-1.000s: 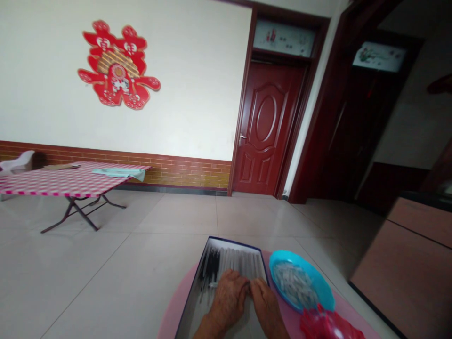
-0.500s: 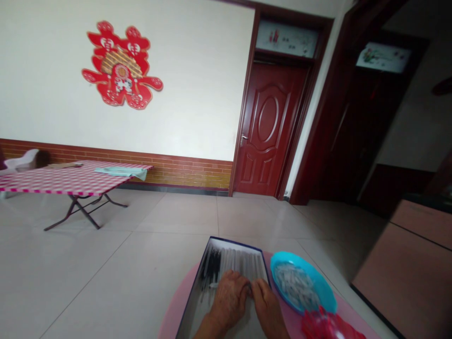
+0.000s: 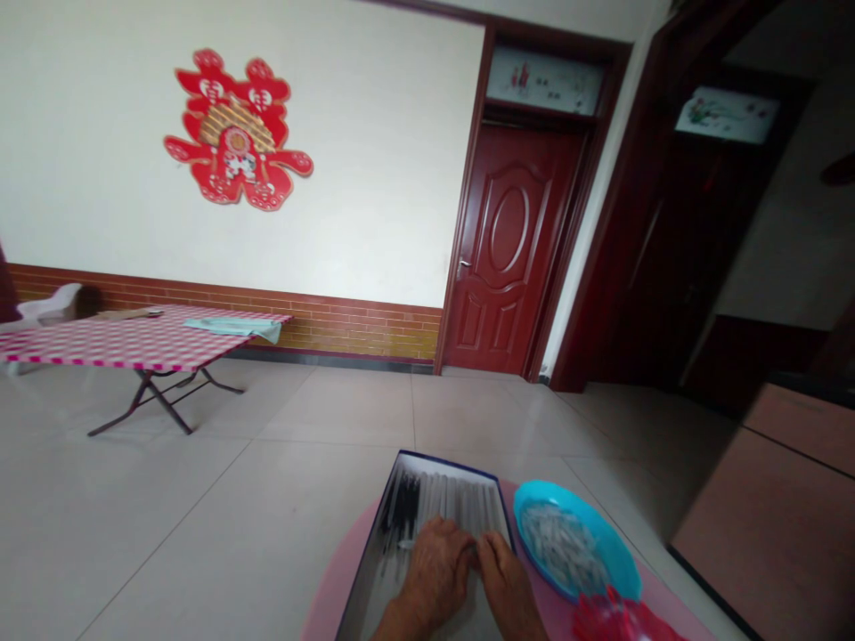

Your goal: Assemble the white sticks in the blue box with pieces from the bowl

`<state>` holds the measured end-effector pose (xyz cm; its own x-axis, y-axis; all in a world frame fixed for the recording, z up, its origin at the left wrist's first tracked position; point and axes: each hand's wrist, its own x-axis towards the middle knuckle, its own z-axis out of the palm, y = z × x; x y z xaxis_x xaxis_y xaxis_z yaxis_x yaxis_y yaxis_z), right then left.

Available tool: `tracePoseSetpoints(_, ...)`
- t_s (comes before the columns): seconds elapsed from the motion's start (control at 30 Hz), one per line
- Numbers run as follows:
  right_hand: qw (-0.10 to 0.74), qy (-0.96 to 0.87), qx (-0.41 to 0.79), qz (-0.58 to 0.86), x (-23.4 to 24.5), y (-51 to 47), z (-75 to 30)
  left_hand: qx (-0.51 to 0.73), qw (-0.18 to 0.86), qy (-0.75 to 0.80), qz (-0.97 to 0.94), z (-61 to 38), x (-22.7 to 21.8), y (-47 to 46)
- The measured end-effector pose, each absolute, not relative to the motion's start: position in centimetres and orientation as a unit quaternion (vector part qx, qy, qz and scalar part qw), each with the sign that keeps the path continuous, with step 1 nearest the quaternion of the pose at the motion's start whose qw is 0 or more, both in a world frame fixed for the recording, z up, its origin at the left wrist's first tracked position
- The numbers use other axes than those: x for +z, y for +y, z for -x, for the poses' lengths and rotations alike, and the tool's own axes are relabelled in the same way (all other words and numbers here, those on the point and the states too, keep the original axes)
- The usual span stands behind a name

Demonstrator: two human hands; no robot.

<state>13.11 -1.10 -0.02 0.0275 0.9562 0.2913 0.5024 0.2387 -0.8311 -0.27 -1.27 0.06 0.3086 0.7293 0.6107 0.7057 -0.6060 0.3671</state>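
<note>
My left hand point(image 3: 434, 574) and my right hand point(image 3: 504, 583) lie close together over a long dark-rimmed box point(image 3: 394, 525) on a pink round table point(image 3: 334, 596). The box holds rows of thin sticks, black ones point(image 3: 404, 503) at the left and pale ones point(image 3: 460, 499) to the right. Both hands have curled fingers meeting at a small pale piece between them; what they pinch is too small to name. A blue bowl point(image 3: 601, 539) of small pale pieces sits right of the box.
A red plastic container point(image 3: 621, 619) sits at the table's near right. Across the tiled floor stands a folding table point(image 3: 126, 343) with a red checked cloth. A dark red door point(image 3: 508, 249) is shut in the far wall. A brown cabinet point(image 3: 788, 499) stands at right.
The hands stay together over the box with little movement. The view has tilted slightly, shifting the scene down a little.
</note>
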Motion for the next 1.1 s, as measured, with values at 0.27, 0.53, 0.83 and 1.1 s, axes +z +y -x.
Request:
tracePoseSetpoints(0.27,0.453,-0.657,0.232,0.556,-1.8,-0.1,-13.6,0.393,0.014,0.44,-0.807,0.3,0.1,-1.1)
tracePoseSetpoints(0.53,0.44,-0.649,0.238,0.573,-0.3,-1.0,-13.2,0.394,0.022,0.444,-0.804,0.3,0.2,-1.2)
tracePoseSetpoints(0.83,0.445,-0.654,0.252,0.557,-0.4,-0.7,-13.3,0.395,0.021,0.445,-0.803,0.3,0.4,-1.2)
tracePoseSetpoints(1.1,0.405,-0.664,0.252,0.575,-0.2,-0.9,-13.2,0.389,0.016,0.445,-0.806,0.3,0.2,-1.3)
